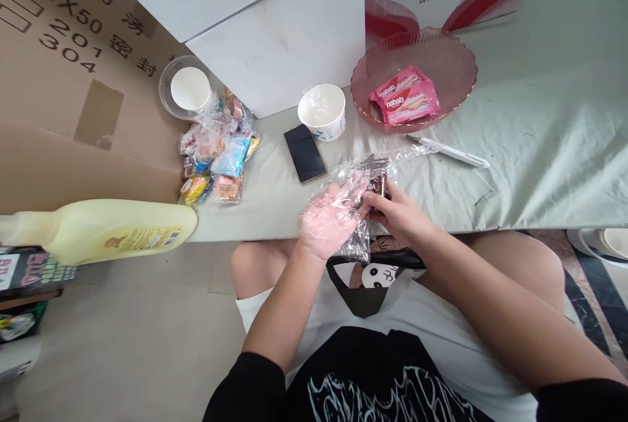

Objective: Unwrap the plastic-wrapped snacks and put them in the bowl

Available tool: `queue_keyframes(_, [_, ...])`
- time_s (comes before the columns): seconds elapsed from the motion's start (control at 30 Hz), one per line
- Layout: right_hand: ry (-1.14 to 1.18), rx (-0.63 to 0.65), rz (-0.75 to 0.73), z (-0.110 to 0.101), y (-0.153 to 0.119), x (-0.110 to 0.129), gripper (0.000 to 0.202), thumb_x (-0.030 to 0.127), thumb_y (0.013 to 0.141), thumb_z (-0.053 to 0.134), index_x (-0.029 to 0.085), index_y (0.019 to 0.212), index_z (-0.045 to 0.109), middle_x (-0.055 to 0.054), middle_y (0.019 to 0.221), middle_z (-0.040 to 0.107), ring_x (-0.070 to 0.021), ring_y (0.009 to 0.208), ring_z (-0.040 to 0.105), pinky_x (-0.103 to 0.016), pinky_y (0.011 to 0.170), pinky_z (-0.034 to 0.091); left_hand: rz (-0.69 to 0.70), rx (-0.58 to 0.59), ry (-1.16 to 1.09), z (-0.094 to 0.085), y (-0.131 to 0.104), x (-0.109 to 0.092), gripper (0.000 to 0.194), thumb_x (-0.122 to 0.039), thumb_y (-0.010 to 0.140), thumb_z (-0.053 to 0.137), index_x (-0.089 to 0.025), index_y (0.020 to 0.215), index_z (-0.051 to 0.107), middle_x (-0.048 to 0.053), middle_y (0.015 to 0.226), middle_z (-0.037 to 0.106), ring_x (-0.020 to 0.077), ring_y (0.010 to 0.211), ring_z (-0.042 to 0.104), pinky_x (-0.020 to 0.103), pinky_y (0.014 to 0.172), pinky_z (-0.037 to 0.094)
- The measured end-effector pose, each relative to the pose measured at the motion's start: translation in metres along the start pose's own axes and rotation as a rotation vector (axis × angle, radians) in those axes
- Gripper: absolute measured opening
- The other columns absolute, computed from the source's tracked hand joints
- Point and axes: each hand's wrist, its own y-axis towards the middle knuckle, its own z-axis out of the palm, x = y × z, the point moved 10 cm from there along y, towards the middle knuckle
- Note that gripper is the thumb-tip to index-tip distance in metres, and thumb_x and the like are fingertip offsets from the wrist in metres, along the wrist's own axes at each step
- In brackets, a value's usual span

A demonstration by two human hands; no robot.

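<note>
My left hand is palm up with its fingers stretched out, and a clear plastic bag lies around it. My right hand grips a small dark brown packet with "COA" lettering partly showing. The packet is beside the left fingertips, and the film partly covers it. Beyond the hands are a black phone, a white paper bowl with clear film in it, and a white-handled tool. Pink wafer packs lie in a pink ribbed bowl.
Several wrapped snacks are heaped at the left, near a paper cup in a clear plastic tub. A yellow bottle lies across the table's left edge. White boxes and a cardboard carton stand behind and to the left.
</note>
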Motion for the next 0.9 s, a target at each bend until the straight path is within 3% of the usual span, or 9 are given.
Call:
queue_keyframes(0.17, [0.413, 0.078, 0.022, 0.004, -0.003, 0.004, 0.048, 0.048, 0.071, 0.084, 0.027, 0.105, 0.057, -0.002, 0.1, 0.07, -0.0182, 0.081, 0.069, -0.037, 0.075, 0.061, 0.23, -0.02, 0.032, -0.015, 0.004, -0.05, 0.015, -0.036, 0.085, 0.061, -0.024, 0.076, 0.066, 0.001, 0.121, 0.074, 0.0276, 0.138, 0.056, 0.044, 0.101, 0.056])
queue_keyframes(0.33, [-0.158, -0.002, -0.238, -0.022, -0.017, 0.044, 0.034, 0.04, 0.079, 0.076, 0.024, 0.108, 0.067, -0.003, 0.096, 0.068, -0.0219, 0.089, 0.066, -0.039, 0.078, 0.057, 0.486, -0.135, 0.099, -0.051, -0.004, -0.111, 0.026, -0.039, 0.092, 0.056, -0.022, 0.073, 0.061, 0.002, 0.128, 0.071, 0.0237, 0.141, 0.052, 0.033, 0.086, 0.06])
queue_keyframes(0.5, [-0.421, -0.244, -0.267, -0.064, -0.005, 0.104, 0.043, 0.046, 0.084, 0.067, 0.02, 0.118, 0.064, -0.007, 0.09, 0.068, -0.0255, 0.084, 0.067, -0.043, 0.074, 0.059, 0.157, -0.06, 0.134, -0.065, -0.005, -0.088, 0.021, -0.045, 0.088, 0.063, -0.024, 0.082, 0.065, 0.004, 0.141, 0.064, 0.0294, 0.133, 0.06, 0.026, 0.059, 0.058])
queue_keyframes(0.57, [-0.525, -0.486, -0.519, -0.081, -0.015, 0.154, 0.056, 0.045, 0.085, 0.069, 0.022, 0.134, 0.055, -0.013, 0.116, 0.066, -0.0319, 0.112, 0.063, -0.051, 0.091, 0.057, 0.032, 0.009, 0.142, -0.064, -0.008, -0.071, 0.023, -0.049, 0.087, 0.063, -0.027, 0.09, 0.067, 0.004, 0.147, 0.06, 0.0332, 0.132, 0.061, 0.027, 0.055, 0.057])
queue_keyframes(0.63, [-0.679, -0.654, -0.789, -0.077, -0.035, 0.185, 0.067, 0.042, 0.084, 0.073, 0.022, 0.143, 0.048, -0.018, 0.142, 0.053, -0.0371, 0.142, 0.042, -0.059, 0.113, 0.042, -0.058, 0.056, 0.14, -0.064, -0.011, -0.055, 0.027, -0.052, 0.087, 0.061, -0.03, 0.099, 0.069, 0.006, 0.15, 0.058, 0.0365, 0.131, 0.06, 0.031, 0.055, 0.058])
queue_keyframes(0.67, [-0.716, -0.61, -0.87, -0.067, -0.04, 0.187, 0.07, 0.043, 0.084, 0.073, 0.022, 0.145, 0.047, -0.018, 0.149, 0.048, -0.0374, 0.149, 0.035, -0.061, 0.119, 0.035, -0.099, 0.072, 0.138, -0.065, -0.012, -0.048, 0.029, -0.053, 0.087, 0.06, -0.031, 0.104, 0.07, 0.007, 0.149, 0.058, 0.038, 0.131, 0.061, 0.033, 0.056, 0.06])
queue_keyframes(0.73, [-0.635, -0.258, -0.83, -0.039, -0.03, 0.158, 0.075, 0.053, 0.086, 0.071, 0.025, 0.15, 0.042, -0.016, 0.154, 0.045, -0.0361, 0.149, 0.038, -0.061, 0.121, 0.034, -0.174, 0.097, 0.136, -0.066, -0.014, -0.035, 0.036, -0.053, 0.087, 0.058, -0.031, 0.113, 0.069, 0.011, 0.146, 0.06, 0.0412, 0.128, 0.062, 0.04, 0.06, 0.062])
queue_keyframes(0.83, [-0.287, 0.298, -0.444, 0.004, -0.017, 0.075, 0.096, 0.074, 0.077, 0.071, 0.032, 0.156, 0.033, -0.015, 0.158, 0.046, -0.0358, 0.147, 0.045, -0.06, 0.118, 0.039, -0.239, 0.106, 0.117, -0.066, -0.012, -0.026, 0.041, -0.053, 0.089, 0.054, -0.028, 0.119, 0.067, 0.017, 0.141, 0.063, 0.0448, 0.126, 0.064, 0.043, 0.061, 0.063])
queue_keyframes(0.9, [-0.065, 0.455, -0.232, 0.019, -0.018, 0.035, 0.104, 0.079, 0.071, 0.072, 0.032, 0.155, 0.033, -0.016, 0.149, 0.056, -0.0341, 0.137, 0.056, -0.058, 0.113, 0.044, -0.223, 0.088, 0.098, -0.065, -0.008, -0.03, 0.041, -0.051, 0.092, 0.05, -0.027, 0.12, 0.066, 0.017, 0.145, 0.061, 0.0448, 0.129, 0.061, 0.042, 0.063, 0.063])
